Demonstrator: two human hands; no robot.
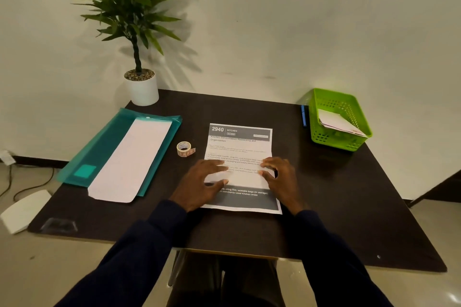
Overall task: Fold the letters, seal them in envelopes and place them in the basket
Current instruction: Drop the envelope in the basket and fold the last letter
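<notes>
I am pressing left hand [199, 182] and right hand [280, 178], fingers flat, gripping nothing, on the printed letter [239, 147] mid-bench [324, 194], steadying it for folding; envelope [129, 162] is waiting to its left, green basket [334, 139] to its right.

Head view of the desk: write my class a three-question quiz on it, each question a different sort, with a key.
1. True or false: the green basket already holds white paper.
2. What lies between the white envelope and the letter? A tape roll; B scissors; C stapler.
3. Which sheet do the left hand and right hand rest on?
Key: 1 true; 2 A; 3 the letter.
</notes>
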